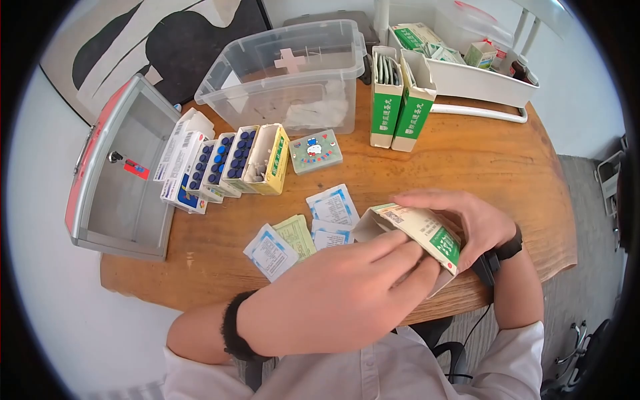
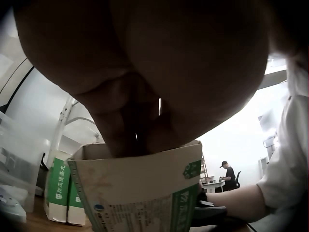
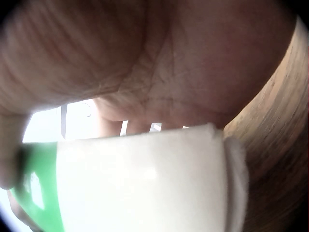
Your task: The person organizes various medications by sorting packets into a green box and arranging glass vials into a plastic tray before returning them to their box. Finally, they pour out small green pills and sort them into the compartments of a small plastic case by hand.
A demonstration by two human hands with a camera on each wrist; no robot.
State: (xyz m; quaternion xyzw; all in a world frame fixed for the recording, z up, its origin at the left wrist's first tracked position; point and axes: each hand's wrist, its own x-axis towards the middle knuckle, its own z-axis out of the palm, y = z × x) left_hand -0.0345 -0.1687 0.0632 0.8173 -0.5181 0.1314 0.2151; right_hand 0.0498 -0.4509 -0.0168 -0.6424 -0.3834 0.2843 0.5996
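A white and green carton (image 1: pixel 427 230) is tilted over the table's front edge, its opening facing left. My right hand (image 1: pixel 483 223) grips its far end and side; in the right wrist view the palm (image 3: pixel 159 63) curves over the pale carton (image 3: pixel 140 179). Fingers of my left hand (image 1: pixel 340 293) reach into the opening, with their tips hidden inside. The left wrist view has the left hand (image 2: pixel 149 67) above the carton (image 2: pixel 140 188), fingers down past its rim. White-blue sachets (image 1: pixel 333 205) and a green sachet (image 1: pixel 295 235) lie left of the carton.
Small boxes of blue-capped vials (image 1: pixel 217 163) and a yellow box (image 1: pixel 277 163) stand beside a grey-framed case (image 1: pixel 123 220). Behind are a clear bin (image 1: pixel 230 100), a flat green tin (image 1: pixel 316 152), two upright green-white cartons (image 1: pixel 412 110) and a white tray (image 1: pixel 480 81). A person (image 2: pixel 228 176) sits far off.
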